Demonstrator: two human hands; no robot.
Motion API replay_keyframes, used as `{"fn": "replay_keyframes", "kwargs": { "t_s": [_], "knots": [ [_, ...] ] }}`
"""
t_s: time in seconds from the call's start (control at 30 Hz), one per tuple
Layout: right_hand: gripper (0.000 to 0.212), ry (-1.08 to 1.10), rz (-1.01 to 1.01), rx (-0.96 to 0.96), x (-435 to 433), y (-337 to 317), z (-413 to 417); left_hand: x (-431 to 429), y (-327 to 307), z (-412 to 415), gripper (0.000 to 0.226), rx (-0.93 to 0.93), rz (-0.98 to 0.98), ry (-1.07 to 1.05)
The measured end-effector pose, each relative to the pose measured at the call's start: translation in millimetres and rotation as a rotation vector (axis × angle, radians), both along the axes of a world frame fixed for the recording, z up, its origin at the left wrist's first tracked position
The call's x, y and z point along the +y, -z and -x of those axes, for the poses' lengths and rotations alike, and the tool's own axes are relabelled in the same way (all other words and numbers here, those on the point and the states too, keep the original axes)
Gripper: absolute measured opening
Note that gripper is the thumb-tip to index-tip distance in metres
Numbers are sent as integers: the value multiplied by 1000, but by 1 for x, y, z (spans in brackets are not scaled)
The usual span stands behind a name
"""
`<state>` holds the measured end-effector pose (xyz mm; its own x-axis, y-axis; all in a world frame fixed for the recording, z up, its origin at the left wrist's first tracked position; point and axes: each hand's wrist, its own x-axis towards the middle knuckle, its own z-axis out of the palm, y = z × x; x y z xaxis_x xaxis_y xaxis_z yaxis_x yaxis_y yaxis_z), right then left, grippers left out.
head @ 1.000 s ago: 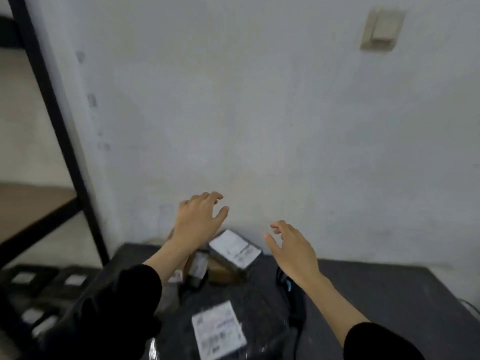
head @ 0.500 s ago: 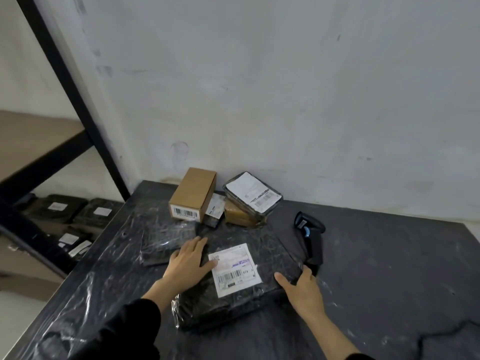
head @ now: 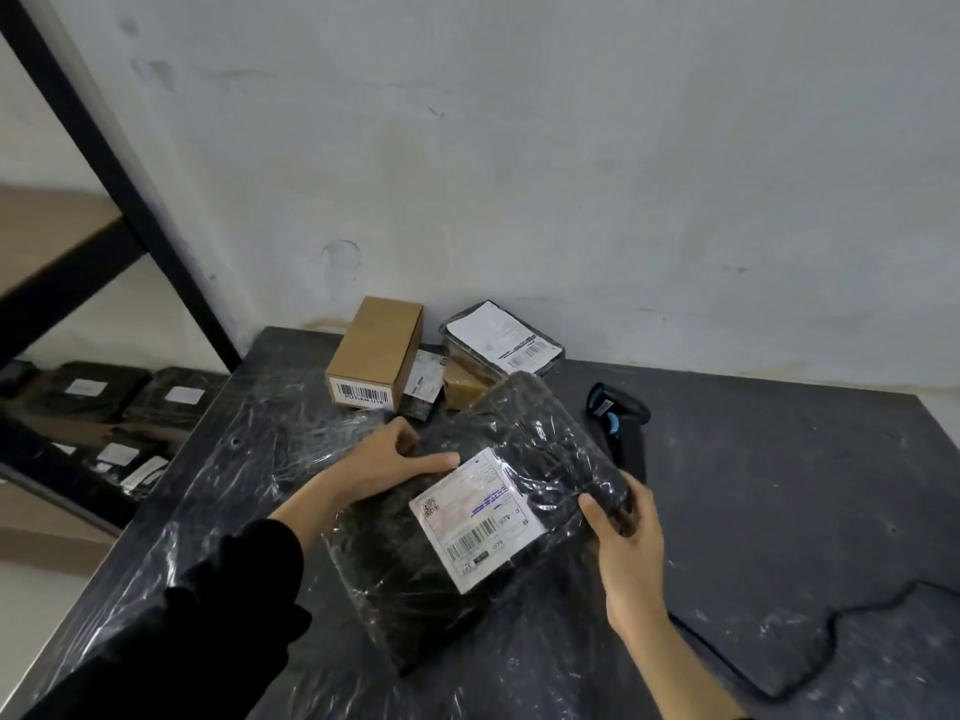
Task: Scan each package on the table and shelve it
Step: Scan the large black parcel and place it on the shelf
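A large black plastic-wrapped package (head: 405, 553) with a white barcode label (head: 475, 519) is lifted off the dark table (head: 779, 485), tilted toward me. My left hand (head: 384, 462) grips its left upper edge, thumb on top. My right hand (head: 626, 537) holds its right edge. A black barcode scanner (head: 621, 423) lies on the table just behind my right hand, its cable trailing right. At the back stand a brown cardboard box (head: 376, 350), a small dark labelled packet (head: 423, 387), and a flat labelled package (head: 501, 337) resting on a brown parcel (head: 465, 389).
A black metal shelf frame (head: 119, 168) stands at the left with a wooden shelf board (head: 47, 226). Several black labelled packages (head: 104, 402) lie on its lower level. A white wall rises right behind the table. Another flat black wrapped package (head: 301, 439) lies under my left hand's side.
My hands dropped from mid-air onto the big black package, then closed on its two edges and raised it off the table, tilted. The view swung down toward the table.
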<state>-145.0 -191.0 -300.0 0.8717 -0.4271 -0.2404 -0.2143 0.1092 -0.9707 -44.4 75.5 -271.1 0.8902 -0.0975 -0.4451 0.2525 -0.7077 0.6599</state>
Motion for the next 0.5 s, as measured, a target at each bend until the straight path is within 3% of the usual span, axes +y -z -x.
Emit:
{"fn": "replay_keyframes", "kwargs": {
  "t_s": [0.2,0.3,0.4,0.5],
  "knots": [
    [57,-221,84,-192,11,-34,-54,10,-3,8,103,28,443,-298],
    [76,-208,-105,-66,30,-39,-72,15,0,23,102,-66,596,-493],
    [97,-504,-21,103,47,-25,-62,13,4,37,89,-75,730,-685],
    [101,-693,-69,170,54,-23,-63,10,4,47,86,-12,854,-806]
  ]
}}
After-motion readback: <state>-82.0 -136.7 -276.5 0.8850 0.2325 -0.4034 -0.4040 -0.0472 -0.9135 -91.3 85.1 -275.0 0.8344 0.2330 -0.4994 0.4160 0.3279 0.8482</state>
